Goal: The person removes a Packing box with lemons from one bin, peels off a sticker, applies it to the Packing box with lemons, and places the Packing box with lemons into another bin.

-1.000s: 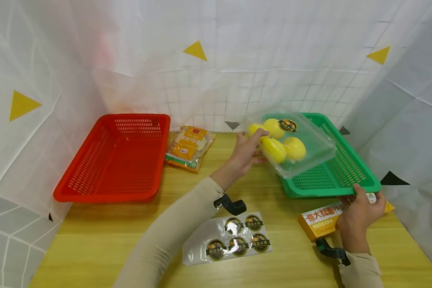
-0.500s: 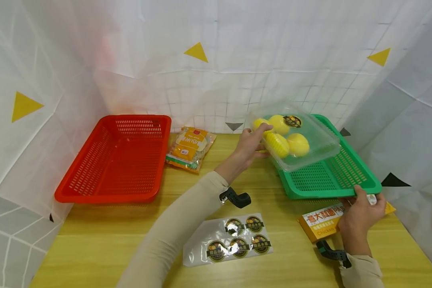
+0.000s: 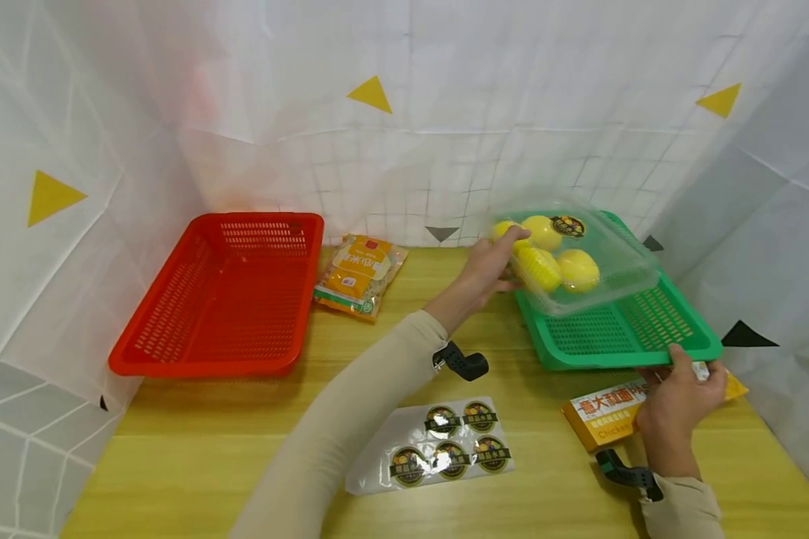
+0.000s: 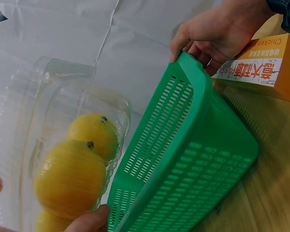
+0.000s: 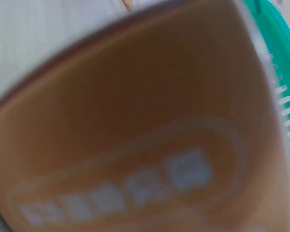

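left hand (image 3: pixel 487 268): gripping clear fruit box (image 3: pixel 580 258) over green basket (image 3: pixel 620 329)
right hand (image 3: pixel 677 400): clamped on orange box (image 3: pixel 603 419) w/ thumb on basket rim

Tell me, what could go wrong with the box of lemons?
The left hand holds the clear lemon box by one end only, above the green basket, so it might tip or slip. The box looks thin, so it could pop open and spill lemons. The right hand grips the basket rim, resting over the orange box; a bump could shift the basket.
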Motion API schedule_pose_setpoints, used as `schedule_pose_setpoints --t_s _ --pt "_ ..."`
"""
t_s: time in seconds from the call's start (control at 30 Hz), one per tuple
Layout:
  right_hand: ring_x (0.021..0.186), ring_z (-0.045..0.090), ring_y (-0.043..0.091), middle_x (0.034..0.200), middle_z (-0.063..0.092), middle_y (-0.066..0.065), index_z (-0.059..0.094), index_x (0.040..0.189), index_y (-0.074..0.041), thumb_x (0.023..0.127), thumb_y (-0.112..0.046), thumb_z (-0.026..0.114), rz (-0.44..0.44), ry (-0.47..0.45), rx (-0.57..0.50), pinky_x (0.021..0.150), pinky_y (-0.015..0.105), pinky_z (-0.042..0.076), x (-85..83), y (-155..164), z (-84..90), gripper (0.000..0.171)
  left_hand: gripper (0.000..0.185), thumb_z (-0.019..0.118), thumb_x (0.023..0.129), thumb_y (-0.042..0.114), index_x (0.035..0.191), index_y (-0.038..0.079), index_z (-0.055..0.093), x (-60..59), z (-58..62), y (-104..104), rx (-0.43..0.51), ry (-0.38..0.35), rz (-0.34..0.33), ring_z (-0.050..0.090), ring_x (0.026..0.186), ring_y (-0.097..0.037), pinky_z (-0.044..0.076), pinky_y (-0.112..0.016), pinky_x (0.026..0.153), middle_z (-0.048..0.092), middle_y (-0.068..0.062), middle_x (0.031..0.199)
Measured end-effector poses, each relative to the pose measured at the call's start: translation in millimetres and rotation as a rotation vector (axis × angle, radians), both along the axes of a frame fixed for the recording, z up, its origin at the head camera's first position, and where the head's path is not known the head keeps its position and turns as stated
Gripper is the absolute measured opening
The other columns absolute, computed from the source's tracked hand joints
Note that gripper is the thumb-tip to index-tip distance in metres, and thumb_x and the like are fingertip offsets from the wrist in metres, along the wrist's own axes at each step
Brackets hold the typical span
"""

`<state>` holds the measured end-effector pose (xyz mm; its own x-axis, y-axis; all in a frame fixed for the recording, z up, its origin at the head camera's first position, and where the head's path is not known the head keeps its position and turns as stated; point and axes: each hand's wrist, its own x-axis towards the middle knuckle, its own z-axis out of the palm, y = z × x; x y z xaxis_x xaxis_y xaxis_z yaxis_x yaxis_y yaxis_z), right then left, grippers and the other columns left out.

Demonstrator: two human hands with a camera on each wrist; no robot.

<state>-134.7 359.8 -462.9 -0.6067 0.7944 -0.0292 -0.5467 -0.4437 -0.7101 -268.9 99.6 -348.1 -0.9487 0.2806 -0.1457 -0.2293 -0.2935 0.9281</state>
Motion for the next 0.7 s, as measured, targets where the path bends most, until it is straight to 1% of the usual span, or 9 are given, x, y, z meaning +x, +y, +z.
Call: schedule_pose_setpoints --t_s 0.1,0.23,0.27,0.4,0.5,0.53,0.57,0.63,0.7 --pt "0.069 0.075 0.029 0.111 0.068 0.022 0.053 0.141 -0.001 0.092 0.005 0.075 0.003 0.0 0.008 0.052 0.037 0.061 0.4 2 0.4 0.054 0.053 0.075 0.091 0.039 0.124 0.005 0.049 -0.4 0.1 5 -0.016 -0.01 -0.016 0.056 0.076 -0.024 0.063 -0.042 0.074 0.053 -0.008 0.113" --pt "0.069 0.074 0.03 0.111 0.068 0.022 0.053 0.141 -0.002 0.092 0.003 0.076 0.005 -0.011 0.004 0.051 0.037 0.06 1.2 3 -0.4 0.055 0.054 0.074 0.092 0.039 0.124 0.003 0.05 0.6 0.0 14 -0.049 -0.016 -0.028 0.06 0.085 -0.024 0.062 -0.043 0.076 0.052 -0.007 0.116" --pt "0.069 0.074 0.03 0.112 0.067 0.022 0.053 0.141 -0.003 0.092 0.003 0.076 0.004 -0.009 0.003 0.05 0.037 0.06 0.7 3 -0.7 0.055 0.052 0.073 0.093 0.039 0.124 0.003 0.05 0.7 -0.1 16 -0.057 -0.011 -0.035 0.057 0.081 -0.023 0.062 -0.043 0.076 0.051 -0.007 0.115" --pt "0.069 0.074 0.03 0.115 0.067 0.022 0.052 0.141 -0.003 0.092 0.002 0.076 0.0 -0.02 0.008 0.049 0.036 0.059 0.4 3 -1.0 0.054 0.05 0.07 0.095 0.04 0.124 0.003 0.051 1.5 1.3 25 -0.086 0.0 -0.055 0.051 0.076 -0.021 0.061 -0.041 0.077 0.05 -0.006 0.115" --pt "0.07 0.075 0.029 0.117 0.066 0.022 0.052 0.141 -0.003 0.092 0.002 0.076 0.0 -0.026 0.014 0.049 0.036 0.06 0.8 2 -1.6 0.054 0.047 0.068 0.097 0.04 0.128 0.005 0.059 2.3 2.9 31 -0.112 0.0 -0.06 0.047 0.072 -0.018 0.061 -0.043 0.08 0.053 -0.004 0.117" --pt "0.07 0.074 0.029 0.118 0.066 0.022 0.052 0.141 -0.003 0.093 0.002 0.076 0.002 -0.025 0.015 0.05 0.036 0.06 1.0 2 -1.9 0.054 0.046 0.067 0.098 0.04 0.13 0.007 0.062 2.5 3.3 33 -0.121 0.002 -0.065 0.043 0.069 -0.017 0.061 -0.044 0.081 0.054 -0.004 0.116" --pt "0.07 0.074 0.029 0.118 0.066 0.022 0.052 0.141 -0.003 0.093 0.001 0.075 0.006 -0.021 0.013 0.05 0.036 0.06 1.0 2 -2.2 0.054 0.044 0.066 0.098 0.04 0.129 0.008 0.065 2.6 3.6 34 -0.135 0.009 -0.07 0.043 0.07 -0.016 0.061 -0.045 0.082 0.055 -0.003 0.117" --pt "0.07 0.074 0.029 0.12 0.065 0.023 0.051 0.142 -0.003 0.093 0.002 0.075 0.012 -0.012 0.014 0.05 0.037 0.06 0.8 2 -2.3 0.054 0.042 0.063 0.1 0.041 0.13 0.012 0.069 3.0 4.1 37 -0.153 0.021 -0.08 0.048 0.077 -0.014 0.06 -0.048 0.085 0.055 -0.002 0.119" --pt "0.07 0.074 0.03 0.121 0.064 0.023 0.051 0.142 -0.003 0.094 0.001 0.074 0.02 -0.007 0.016 0.051 0.036 0.06 0.4 2 -2.7 0.054 0.039 0.061 0.101 0.041 0.129 0.016 0.071 3.3 3.9 41 -0.174 0.031 -0.087 0.057 0.092 -0.015 0.059 -0.05 0.087 0.055 0.001 0.127"
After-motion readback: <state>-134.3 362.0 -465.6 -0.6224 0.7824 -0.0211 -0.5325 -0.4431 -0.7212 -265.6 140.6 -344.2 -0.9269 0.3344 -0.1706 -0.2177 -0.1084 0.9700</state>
